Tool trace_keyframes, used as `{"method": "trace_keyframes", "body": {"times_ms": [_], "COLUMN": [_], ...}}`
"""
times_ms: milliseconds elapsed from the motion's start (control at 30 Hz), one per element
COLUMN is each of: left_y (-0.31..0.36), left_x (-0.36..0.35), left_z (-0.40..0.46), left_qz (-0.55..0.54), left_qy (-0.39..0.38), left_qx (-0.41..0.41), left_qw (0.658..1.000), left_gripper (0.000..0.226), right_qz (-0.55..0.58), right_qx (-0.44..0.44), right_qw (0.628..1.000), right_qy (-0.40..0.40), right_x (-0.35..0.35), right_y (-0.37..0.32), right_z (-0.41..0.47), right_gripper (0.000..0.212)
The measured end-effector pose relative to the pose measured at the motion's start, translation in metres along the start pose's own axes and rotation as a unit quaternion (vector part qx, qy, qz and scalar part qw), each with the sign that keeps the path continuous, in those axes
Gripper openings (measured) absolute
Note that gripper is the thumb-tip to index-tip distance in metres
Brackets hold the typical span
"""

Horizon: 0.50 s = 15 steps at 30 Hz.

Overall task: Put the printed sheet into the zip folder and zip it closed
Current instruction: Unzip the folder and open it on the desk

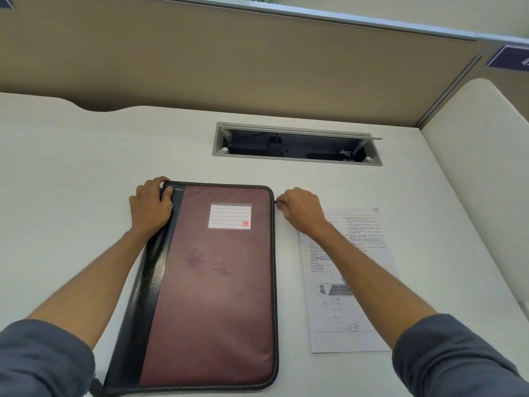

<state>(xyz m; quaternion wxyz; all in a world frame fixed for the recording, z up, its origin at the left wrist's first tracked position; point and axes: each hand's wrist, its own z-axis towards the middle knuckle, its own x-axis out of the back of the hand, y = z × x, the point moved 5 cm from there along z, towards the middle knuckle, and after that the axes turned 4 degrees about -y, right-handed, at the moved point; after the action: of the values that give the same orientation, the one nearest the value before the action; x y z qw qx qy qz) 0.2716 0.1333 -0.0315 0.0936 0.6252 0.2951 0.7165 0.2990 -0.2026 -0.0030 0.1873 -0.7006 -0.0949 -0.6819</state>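
1. White desk (86, 173) fills the view, backed by a beige partition panel (229, 61) on the far side.
2. An open cable tray (297, 144) is recessed in the desk, far of the folder.
3. A maroon zip folder (211, 285) with a black spine lies flat at the centre, its cover facing up and bearing a white label (230, 216).
4. The left hand (150, 206) clasps the folder's far left corner, fingers curled over the spine's edge.
5. The right hand (300, 209) sits just beside the folder's far right corner, fingertips pinched on the small zip pull (276, 202).
6. The printed sheet (349, 282) lies flat on the desk right of the folder, outside it, partly under the right forearm.
7. Both sleeves are grey and pushed up.
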Motion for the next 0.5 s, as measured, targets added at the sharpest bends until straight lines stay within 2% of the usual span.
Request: {"method": "trace_keyframes", "body": {"times_ms": [200,300,500], "left_y": [0.017,0.042,0.121], "left_x": [-0.003,-0.015,-0.062], "left_z": [0.002,0.001,0.001], "left_qz": [0.12,0.141,0.133], "left_qy": [0.008,-0.011,-0.078], "left_qx": [-0.078,-0.122,-0.184], "left_qw": [0.99,0.982,0.971], "left_gripper": [0.029,0.037,0.036], "right_qz": [0.045,0.056,0.071], "right_qx": [-0.009,-0.006,-0.007], "right_qw": [0.999,0.998,0.997], "right_qy": [0.018,0.024,0.032], "right_x": [-0.001,-0.002,0.001], "right_y": [-0.003,-0.002,0.001], "right_z": [0.002,0.002,0.004], "right_gripper": [0.026,0.025,0.022]}}
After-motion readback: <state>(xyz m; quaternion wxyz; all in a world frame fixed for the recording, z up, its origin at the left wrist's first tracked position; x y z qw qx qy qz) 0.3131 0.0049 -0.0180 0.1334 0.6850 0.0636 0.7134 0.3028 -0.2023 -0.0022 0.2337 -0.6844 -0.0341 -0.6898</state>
